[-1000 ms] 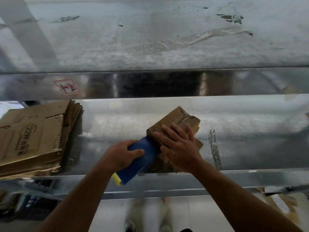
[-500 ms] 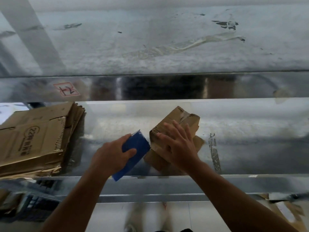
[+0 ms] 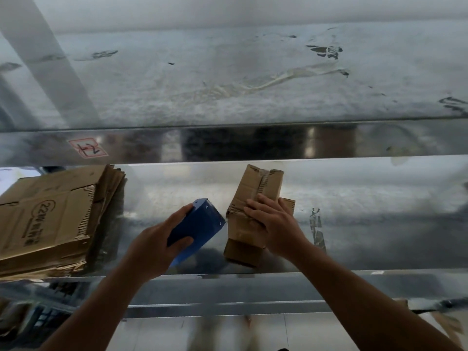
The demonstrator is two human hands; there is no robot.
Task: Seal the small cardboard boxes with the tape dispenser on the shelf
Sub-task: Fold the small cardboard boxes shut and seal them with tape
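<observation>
A small cardboard box [image 3: 257, 191] sits on the shiny metal shelf [image 3: 354, 236], with clear tape running along its top seam. My right hand [image 3: 273, 225] grips the box from the near side, fingers curled over its top. My left hand [image 3: 157, 247] holds the blue tape dispenser [image 3: 196, 230] just left of the box. The dispenser's toothed front edge points toward the box and stands a short gap away from it. The tape roll is hidden.
A stack of flattened cardboard boxes [image 3: 50, 219] lies on the shelf at the left. An upper metal shelf [image 3: 228, 79] overhangs at the back, with a red-framed label [image 3: 87, 148] on its front edge. The floor shows below the shelf's front lip.
My left hand pulled the dispenser off the box to the left and lifted its nose. My right hand turned the box so that it lies more lengthwise away from me.
</observation>
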